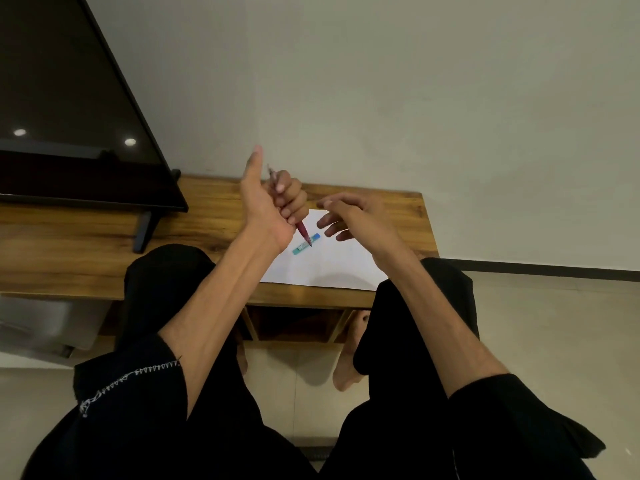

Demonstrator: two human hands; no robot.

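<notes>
Left hand [273, 202] gripped a red pen [303, 232] in curled fingers, thumb [252, 168] raised toward 12 o'clock. The pen was tilted, with its tip toward 5 o'clock and its top toward 11 o'clock. The tip showed over a teal case [299, 249] lying on the paper [329, 268]; contact could not be told. Right hand [353, 216], at 3 o'clock of the left, hung above the paper with fingers loosely spread, holding nothing. The paper lay on the table [86, 244]; a TV [69, 116] stood at 9 o'clock of the paper.
</notes>
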